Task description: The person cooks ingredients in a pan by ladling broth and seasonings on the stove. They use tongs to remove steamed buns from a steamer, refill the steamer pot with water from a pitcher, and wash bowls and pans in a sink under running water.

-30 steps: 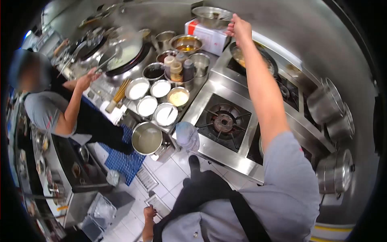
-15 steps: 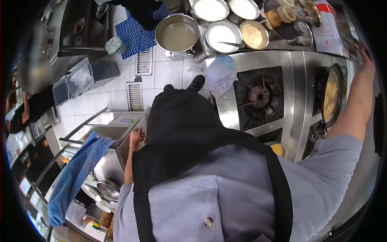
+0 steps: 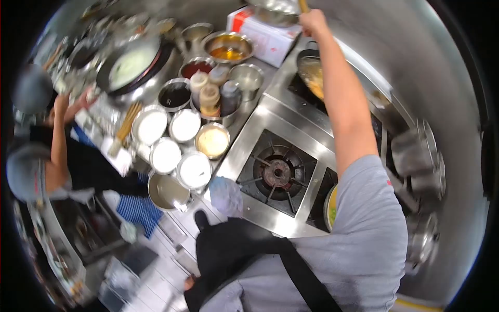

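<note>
My right hand (image 3: 313,23) reaches across the stove at the top, its fingers wrapped around a light wooden handle (image 3: 303,5). The rest of that utensil is out of view or hidden. Close beside the hand is a shiny metal bowl (image 3: 275,15) above a white and red box (image 3: 262,39). Below my right forearm, a dark pan (image 3: 311,73) with yellowish food sits on the back burner, partly covered by the arm. My left hand (image 3: 189,282) shows only as a small patch low beside my apron; its fingers are not clear.
A bare burner (image 3: 278,173) lies in front of me. To its left stand several tubs of white liquid (image 3: 194,169), sauce bottles (image 3: 210,99) and a stockpot (image 3: 169,191). A co-worker (image 3: 78,151) handles a wok (image 3: 130,67) on the left. Pots (image 3: 416,151) line the right wall.
My view has swung toward the stove and wall. My right hand, earlier at the far right edge, now appears at the top, gripping a wooden handle. My left hand is mostly hidden now.
</note>
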Demonstrator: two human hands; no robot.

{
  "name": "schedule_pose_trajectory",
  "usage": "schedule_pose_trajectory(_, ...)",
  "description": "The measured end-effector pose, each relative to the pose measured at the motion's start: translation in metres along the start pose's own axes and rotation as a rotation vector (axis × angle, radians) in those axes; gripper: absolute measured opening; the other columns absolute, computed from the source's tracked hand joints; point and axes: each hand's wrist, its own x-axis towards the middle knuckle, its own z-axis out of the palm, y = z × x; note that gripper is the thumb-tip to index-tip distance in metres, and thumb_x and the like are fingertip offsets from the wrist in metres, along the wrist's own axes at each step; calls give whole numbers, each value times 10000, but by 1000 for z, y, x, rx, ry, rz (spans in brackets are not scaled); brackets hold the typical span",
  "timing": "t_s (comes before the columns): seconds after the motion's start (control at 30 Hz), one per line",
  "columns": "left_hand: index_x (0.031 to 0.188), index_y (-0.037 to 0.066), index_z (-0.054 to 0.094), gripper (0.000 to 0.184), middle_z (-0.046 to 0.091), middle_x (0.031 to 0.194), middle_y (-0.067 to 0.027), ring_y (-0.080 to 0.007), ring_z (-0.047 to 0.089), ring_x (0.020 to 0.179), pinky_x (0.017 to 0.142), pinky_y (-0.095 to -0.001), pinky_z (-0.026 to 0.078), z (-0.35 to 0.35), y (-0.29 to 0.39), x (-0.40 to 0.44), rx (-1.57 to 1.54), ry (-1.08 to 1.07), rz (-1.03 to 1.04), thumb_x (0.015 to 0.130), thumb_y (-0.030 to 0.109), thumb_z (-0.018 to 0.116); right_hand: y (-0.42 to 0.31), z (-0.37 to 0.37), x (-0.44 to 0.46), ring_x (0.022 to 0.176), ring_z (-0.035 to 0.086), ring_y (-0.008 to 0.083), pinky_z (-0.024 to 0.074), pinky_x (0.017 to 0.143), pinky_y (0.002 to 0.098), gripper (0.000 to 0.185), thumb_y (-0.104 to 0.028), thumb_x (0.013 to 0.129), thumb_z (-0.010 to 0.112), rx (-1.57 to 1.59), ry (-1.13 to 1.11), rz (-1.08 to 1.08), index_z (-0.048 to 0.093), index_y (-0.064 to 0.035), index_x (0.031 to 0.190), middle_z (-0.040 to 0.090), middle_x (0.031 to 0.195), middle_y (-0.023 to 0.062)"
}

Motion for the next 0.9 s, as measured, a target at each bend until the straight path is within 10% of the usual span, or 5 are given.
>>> schedule_pose_trajectory(0.27,1087,86,613,283,656,804,-148,-309,651,709,568,-422,513,-80,-46,144,157,-223,249,900,291,560,37,-146,-187,545,628,262,497,480,392,542,-105,839,479,-304,332,20,435,-58,1377,670,875,190)
schedule_pose_trajectory(0.4,1084,96,638,276,678,851,-165,-330,680,763,606,-424,538,-119,-64,211,146,-258,366,908,278,529,86,-190,-241,527,628,317,501,489,411,511,-80,805,472,-369,325,197,468,-28,1313,662,853,233)
schedule_pose_trajectory(0.53,990,89,602,214,670,980,-149,-292,685,791,599,-417,544,-163,-64,258,-945,-568,-486,956,259,476,104,-175,-304,608,677,352,532,526,419,361,-82,797,504,-419,258,382,571,95,1104,671,863,295)
schedule_pose_trajectory(0.77,899,-5,620,398,668,743,-144,-197,605,542,446,-288,480,-220,-42,287,-459,-306,266,964,366,489,101,-163,-321,511,629,289,487,462,406,231,-91,799,504,-418,126,619,648,87,778,636,644,215)
schedule_pose_trajectory(0.9,983,-9,609,437,678,789,-155,-229,641,612,512,-335,518,-211,-49,285,-582,-387,-159,959,410,486,78,-187,-331,422,501,205,388,351,348,152,-2,805,443,-80,95,702,497,15,664,515,531,122)
